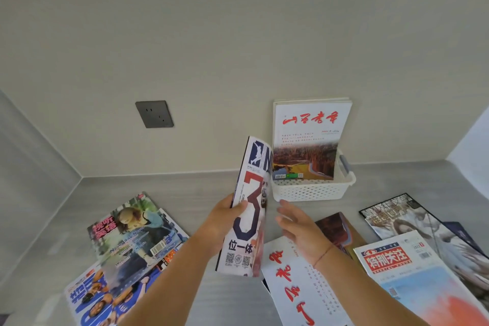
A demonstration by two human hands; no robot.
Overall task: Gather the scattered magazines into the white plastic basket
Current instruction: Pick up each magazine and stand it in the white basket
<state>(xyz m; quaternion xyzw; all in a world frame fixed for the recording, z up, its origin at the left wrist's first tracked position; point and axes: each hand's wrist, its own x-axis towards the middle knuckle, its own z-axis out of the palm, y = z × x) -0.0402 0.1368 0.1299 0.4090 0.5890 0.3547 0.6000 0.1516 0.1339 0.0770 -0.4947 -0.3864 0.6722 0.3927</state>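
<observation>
Your left hand (225, 219) grips the "3" magazine (251, 209) by its edge, thumb across the cover. It holds the magazine up on end and slightly curled, just left of the basket (312, 189). Your right hand (299, 225) is open with relaxed fingers, holding nothing, near the basket's front left corner. The basket sits on the surface (185, 193) against the wall (238, 34), with upright magazines (309, 140) inside. More lie flat: a left pile (132, 233), overlapping, and a right pile (412, 272), partly under your right forearm.
</observation>
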